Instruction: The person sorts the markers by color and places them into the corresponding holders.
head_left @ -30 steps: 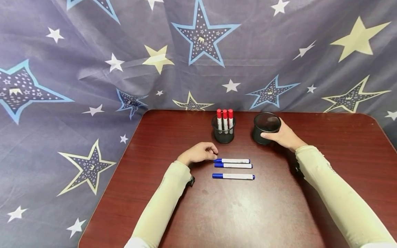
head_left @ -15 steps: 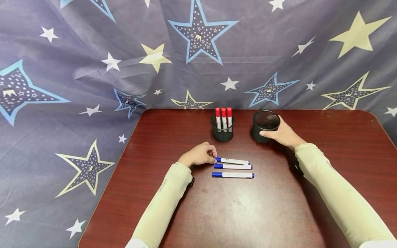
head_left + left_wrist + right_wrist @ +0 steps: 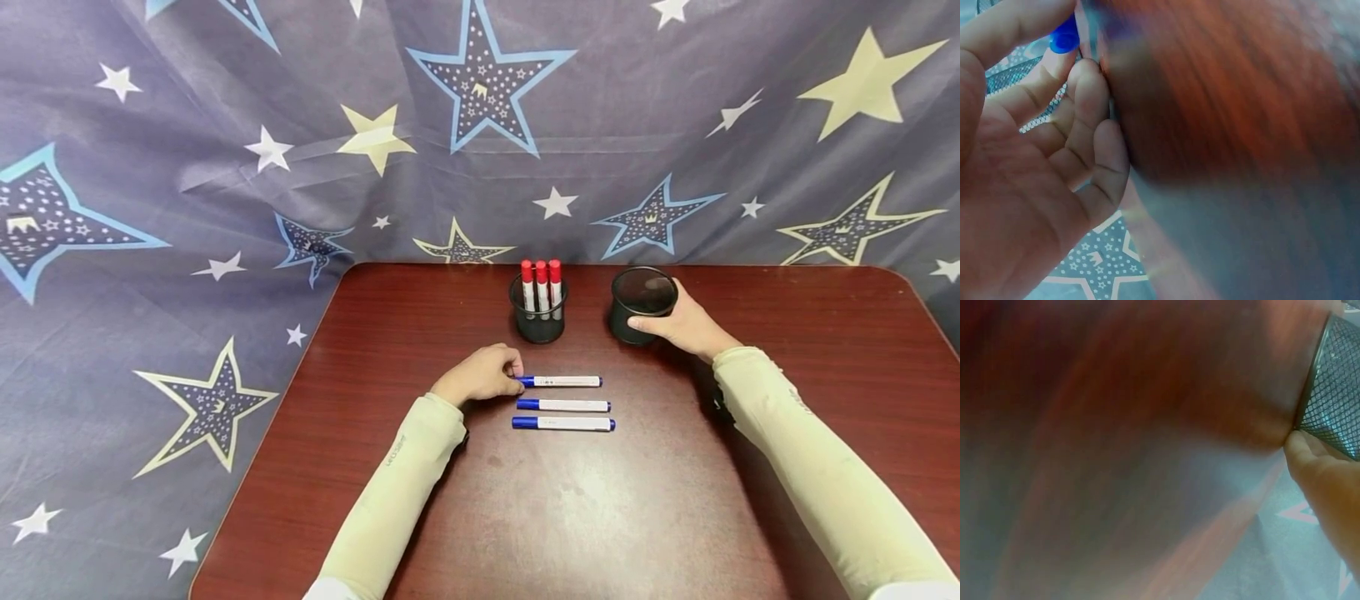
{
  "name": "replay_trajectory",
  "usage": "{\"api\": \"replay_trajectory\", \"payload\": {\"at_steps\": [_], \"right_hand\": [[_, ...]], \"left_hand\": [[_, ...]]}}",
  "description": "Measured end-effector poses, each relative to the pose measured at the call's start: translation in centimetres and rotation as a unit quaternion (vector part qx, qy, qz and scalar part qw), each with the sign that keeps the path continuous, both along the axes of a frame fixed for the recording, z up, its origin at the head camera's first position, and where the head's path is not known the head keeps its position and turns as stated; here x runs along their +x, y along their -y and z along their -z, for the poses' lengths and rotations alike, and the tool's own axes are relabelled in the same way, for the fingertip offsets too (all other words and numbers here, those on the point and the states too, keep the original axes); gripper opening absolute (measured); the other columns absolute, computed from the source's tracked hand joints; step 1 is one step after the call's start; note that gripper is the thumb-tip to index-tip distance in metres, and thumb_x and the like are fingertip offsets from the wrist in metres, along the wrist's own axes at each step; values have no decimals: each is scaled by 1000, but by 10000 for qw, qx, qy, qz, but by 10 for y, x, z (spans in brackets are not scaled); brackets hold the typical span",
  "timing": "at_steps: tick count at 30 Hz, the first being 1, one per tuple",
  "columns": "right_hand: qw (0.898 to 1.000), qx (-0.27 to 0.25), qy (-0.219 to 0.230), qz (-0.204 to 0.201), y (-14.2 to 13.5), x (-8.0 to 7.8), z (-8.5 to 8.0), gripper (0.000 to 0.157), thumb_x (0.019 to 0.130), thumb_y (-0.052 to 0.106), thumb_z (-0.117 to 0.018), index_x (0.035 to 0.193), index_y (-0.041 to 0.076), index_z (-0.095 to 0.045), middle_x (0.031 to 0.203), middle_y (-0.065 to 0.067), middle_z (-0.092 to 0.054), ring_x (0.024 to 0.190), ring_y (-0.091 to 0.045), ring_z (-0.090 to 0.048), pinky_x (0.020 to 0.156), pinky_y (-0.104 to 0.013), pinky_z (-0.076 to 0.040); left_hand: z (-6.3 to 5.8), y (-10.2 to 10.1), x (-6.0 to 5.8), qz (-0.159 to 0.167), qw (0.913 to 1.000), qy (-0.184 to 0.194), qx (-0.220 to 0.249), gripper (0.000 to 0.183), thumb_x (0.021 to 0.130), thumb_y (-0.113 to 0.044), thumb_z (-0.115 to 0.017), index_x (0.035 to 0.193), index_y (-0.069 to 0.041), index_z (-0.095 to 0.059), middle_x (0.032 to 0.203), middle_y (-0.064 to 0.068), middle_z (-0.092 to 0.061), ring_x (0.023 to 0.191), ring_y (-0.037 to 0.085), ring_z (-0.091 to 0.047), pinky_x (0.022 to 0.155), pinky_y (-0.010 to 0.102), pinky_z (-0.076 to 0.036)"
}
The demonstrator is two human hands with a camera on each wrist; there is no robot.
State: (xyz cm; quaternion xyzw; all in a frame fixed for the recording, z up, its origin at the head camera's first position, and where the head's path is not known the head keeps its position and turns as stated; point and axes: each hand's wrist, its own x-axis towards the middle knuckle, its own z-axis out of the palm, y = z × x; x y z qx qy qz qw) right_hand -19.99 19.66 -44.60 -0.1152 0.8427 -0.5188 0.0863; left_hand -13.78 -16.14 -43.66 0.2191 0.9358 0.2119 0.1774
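My left hand [image 3: 483,373] pinches the blue cap end of the farthest marker [image 3: 566,382], which lies level at the tabletop. The left wrist view shows that blue cap [image 3: 1065,36] between thumb and forefinger, the other fingers curled beside it. Two more blue-capped markers, a middle one [image 3: 573,406] and a near one [image 3: 576,424], lie roughly parallel to it. At the back right, my right hand [image 3: 693,325] grips a black mesh pen cup [image 3: 626,321], thumb along its near side. The right wrist view shows part of this cup's mesh [image 3: 1338,387] beside the fingers.
Left of the gripped cup stands a second black mesh cup [image 3: 540,329] holding three red-capped markers [image 3: 542,287] upright. The reddish-brown table [image 3: 600,517] ends at a star-printed cloth [image 3: 465,200] behind and to the left.
The farthest blue marker has moved away from the middle one, tilting and then coming level again, with my left fingers on its cap. My right hand stays on the cup.
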Motion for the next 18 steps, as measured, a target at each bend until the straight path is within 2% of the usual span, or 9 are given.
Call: {"api": "replay_trajectory", "payload": {"at_steps": [5,10,14,18], "right_hand": [[10000,-52,-48,-17,1,1,1,93,86,27,-84,151,-4,-25,143,-27,-38,132,-41,-39,110,-56,-28],[10000,-82,-50,-8,1,1,1,93,85,26,-84,151,-4,-26,144,-27,-38,132,-40,-39,110,-56,-27],[9997,-239,-21,-56,1,0,2,92,85,23,-84,151,-3,-25,144,-26,-37,133,-40,-38,110,-56,-27],[9993,-355,77,-23,0,0,3,90,85,21,-84,151,-2,-26,145,-25,-37,133,-39,-38,110,-55,-26]], "left_hand": [[-2,3,-1,-326,9984,119,455,16,85,-17,-79,88,-14,-64,82,-3,-61,77,11,-56,71,27,-47],[-7,4,0,-618,9925,76,1048,13,87,-14,-77,90,-12,-65,79,-2,-62,69,11,-58,64,27,-50],[-12,2,0,-769,9848,-159,1548,10,87,-14,-75,91,-11,-65,80,-1,-63,73,11,-59,66,26,-50],[-18,-3,0,-793,9741,-548,2044,11,88,-14,-75,94,-11,-66,82,-1,-63,77,12,-59,71,28,-50]]}}
